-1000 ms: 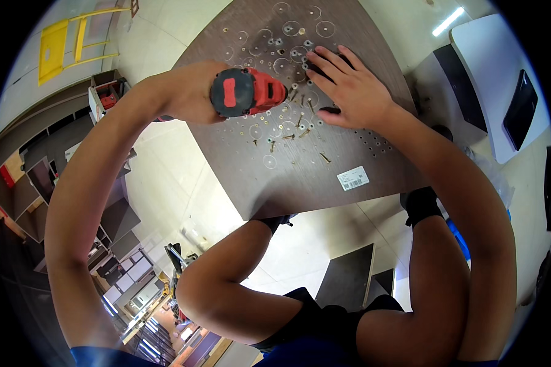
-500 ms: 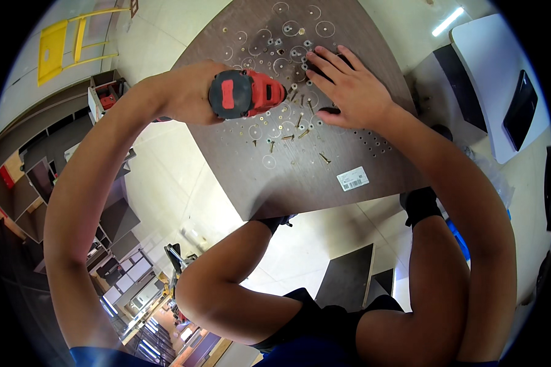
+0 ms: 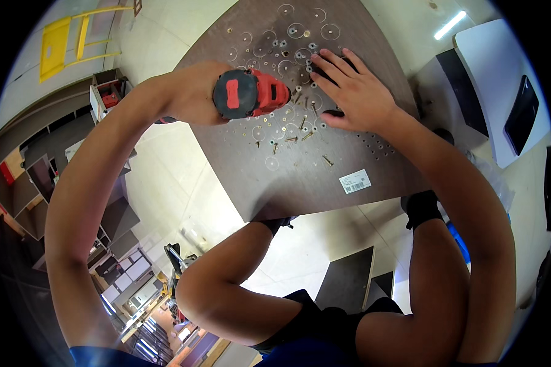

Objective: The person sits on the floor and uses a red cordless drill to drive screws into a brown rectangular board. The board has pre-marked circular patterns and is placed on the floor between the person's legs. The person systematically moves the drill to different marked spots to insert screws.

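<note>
My left hand (image 3: 201, 92) is wrapped round the grip of a red and black power drill (image 3: 251, 93), seen from above with its nose pointing right over a dark brown board (image 3: 239, 189). The tip of the drill is hidden. On the right, my right hand (image 3: 358, 92) lies flat on the board with its fingers spread, a short way from the drill's nose. Between and below the hands, several loose brass-coloured screws (image 3: 327, 160) lie about. Drawn circles and small drilled holes (image 3: 379, 145) mark the board, and a white label (image 3: 355, 181) sticks near its lower edge.
At the right a black phone (image 3: 521, 115) rests on a white surface (image 3: 487, 46). A yellow frame (image 3: 56, 49) stands at the upper left, above brown shelving units (image 3: 43, 183). Dark panels (image 3: 346, 278) stand on the floor below the board, near my legs.
The view has shifted very slightly. My left hand still grips the drill over the board, and my right hand stays flat in the same spot.
</note>
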`<state>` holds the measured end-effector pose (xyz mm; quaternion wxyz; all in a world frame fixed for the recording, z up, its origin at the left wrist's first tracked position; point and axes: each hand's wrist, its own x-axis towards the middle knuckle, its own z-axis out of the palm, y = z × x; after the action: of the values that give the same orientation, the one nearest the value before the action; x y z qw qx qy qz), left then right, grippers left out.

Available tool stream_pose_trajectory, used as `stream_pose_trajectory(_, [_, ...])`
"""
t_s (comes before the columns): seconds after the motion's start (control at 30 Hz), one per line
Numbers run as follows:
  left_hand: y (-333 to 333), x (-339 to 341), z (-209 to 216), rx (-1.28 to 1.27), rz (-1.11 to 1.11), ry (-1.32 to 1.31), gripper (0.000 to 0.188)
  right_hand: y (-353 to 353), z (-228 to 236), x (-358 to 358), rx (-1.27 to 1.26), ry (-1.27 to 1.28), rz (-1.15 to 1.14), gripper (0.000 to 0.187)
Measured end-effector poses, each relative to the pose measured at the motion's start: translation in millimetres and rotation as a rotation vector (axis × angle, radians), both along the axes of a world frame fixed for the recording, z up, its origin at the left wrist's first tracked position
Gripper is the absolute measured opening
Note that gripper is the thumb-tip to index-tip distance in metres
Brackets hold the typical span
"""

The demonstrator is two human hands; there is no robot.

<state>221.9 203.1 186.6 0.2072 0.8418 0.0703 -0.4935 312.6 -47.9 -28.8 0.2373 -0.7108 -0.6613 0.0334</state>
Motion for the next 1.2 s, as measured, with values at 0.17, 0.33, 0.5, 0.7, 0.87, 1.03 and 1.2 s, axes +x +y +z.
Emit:
stream_pose_trajectory(0.17, [-5, 7, 6, 0.012, 0.019, 0.048, 0.027, -1, -1, 0, 0.007, 0.013, 0.0, 0.073])
stream_pose_trajectory(0.33, [-2, 1, 4, -0.013, 0.044, 0.012, 0.027, 0, 1, 0, 0.005, 0.011, 0.001, 0.073])
stream_pose_trajectory(0.5, [-1, 4, 7, 0.014, 0.037, 0.035, 0.028, 0, 1, 0, -0.002, 0.002, 0.001, 0.073])
stream_pose_trajectory(0.7, [-3, -2, 10, -0.003, 0.088, 0.03, 0.025, -1, 2, 1, -0.002, 0.009, 0.003, 0.072])
stream_pose_trajectory(0.87, [-5, 0, 13, 0.026, 0.091, 0.063, 0.024, -1, -2, 0, -0.003, 0.012, 0.005, 0.073])
stream_pose_trajectory(1.03, [-4, -3, 16, 0.001, 0.101, 0.022, 0.024, 0, 1, 1, -0.011, 0.007, 0.005, 0.073])
stream_pose_trajectory(1.2, [-1, -5, 15, -0.005, 0.109, 0.028, 0.024, -1, 0, 0, -0.019, 0.008, 0.002, 0.073])
